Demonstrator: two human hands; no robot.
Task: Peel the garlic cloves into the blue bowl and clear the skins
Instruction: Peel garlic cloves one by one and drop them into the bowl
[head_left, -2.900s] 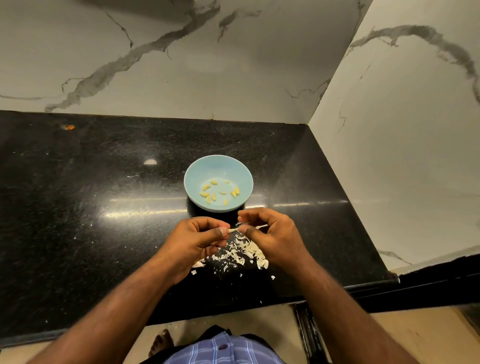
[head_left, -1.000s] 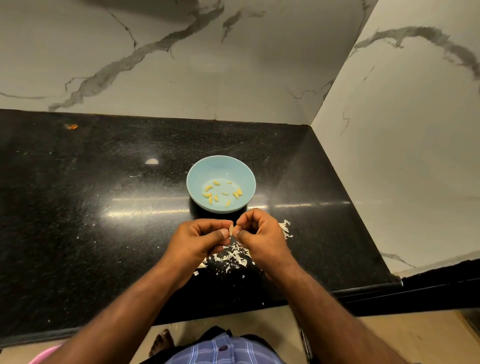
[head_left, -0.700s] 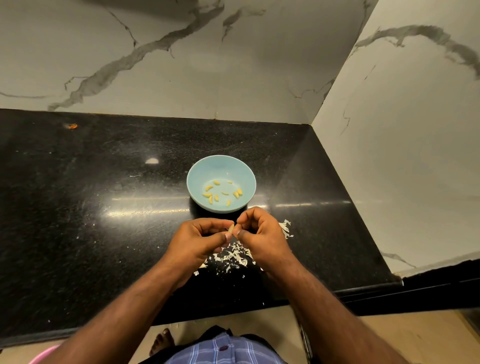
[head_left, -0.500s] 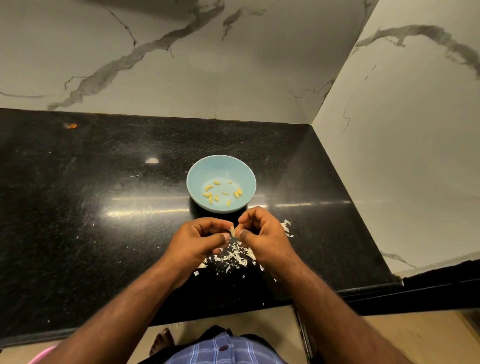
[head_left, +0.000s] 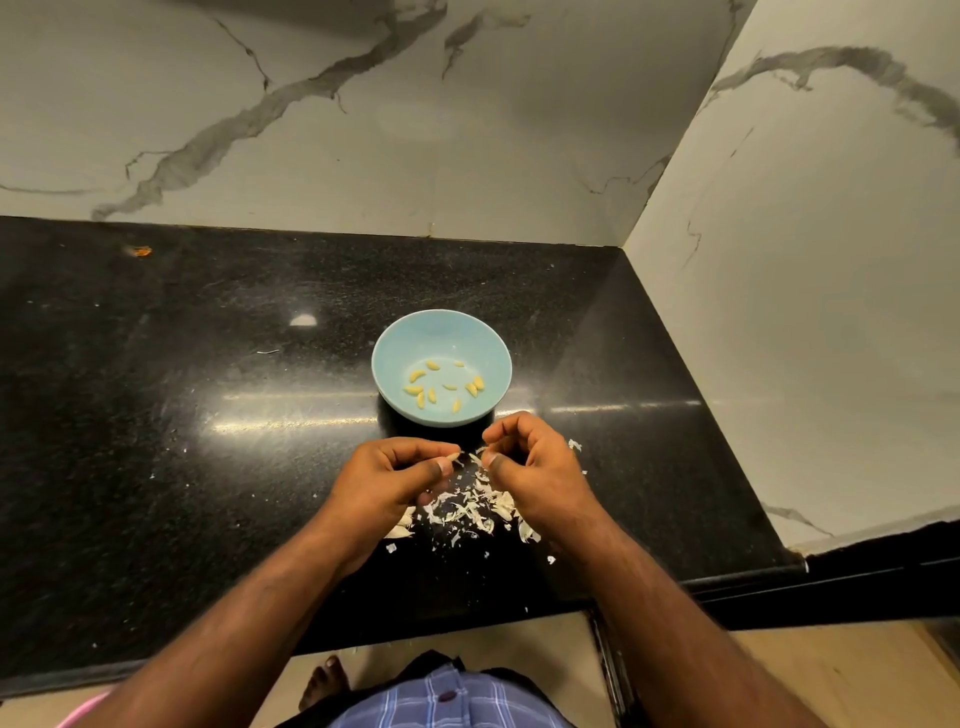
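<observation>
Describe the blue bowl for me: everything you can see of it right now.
The blue bowl is small, round and pale blue, smooth and glossy like glazed ceramic or plastic. It sits upright on the black speckled counter, just beyond both hands, and neither hand touches it. About ten small yellowish peeled garlic cloves lie scattered across its bottom, toward the near side. No skins show inside. The pile of white skins lies on the counter nearer the person, apart from the bowl.
</observation>
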